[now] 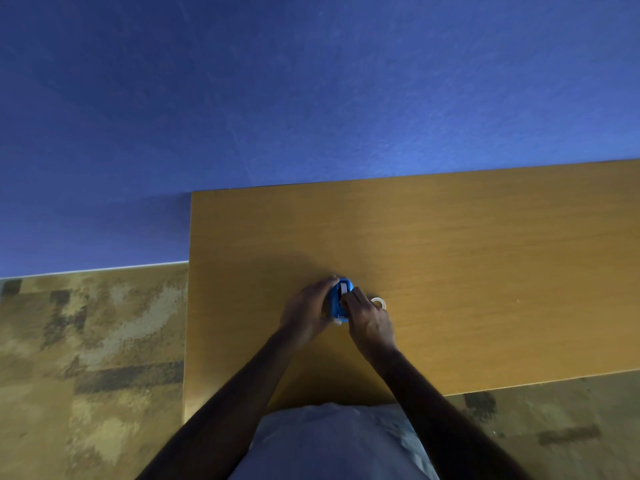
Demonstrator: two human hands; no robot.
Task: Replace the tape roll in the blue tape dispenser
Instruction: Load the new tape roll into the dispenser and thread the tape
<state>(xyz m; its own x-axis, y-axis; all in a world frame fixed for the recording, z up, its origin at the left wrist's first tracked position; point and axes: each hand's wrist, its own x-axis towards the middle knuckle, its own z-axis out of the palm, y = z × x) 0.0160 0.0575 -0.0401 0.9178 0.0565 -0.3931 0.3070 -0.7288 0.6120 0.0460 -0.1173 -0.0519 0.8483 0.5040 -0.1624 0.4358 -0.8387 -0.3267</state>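
Note:
The blue tape dispenser [337,299] stands on the wooden table [450,254], a little left of the table's middle. My left hand [306,310] wraps around its left side. My right hand [367,320] presses against its right side, fingers curled at the top opening, where a pale roll shows inside. A second tape roll [379,302], small and white, lies flat on the table just right of my right hand, partly hidden by it.
The table's left edge [188,306] drops to a patterned brown carpet [86,358]. A blue wall [311,98] rises behind the table. My grey shirt [339,441] fills the bottom centre at the table's near edge.

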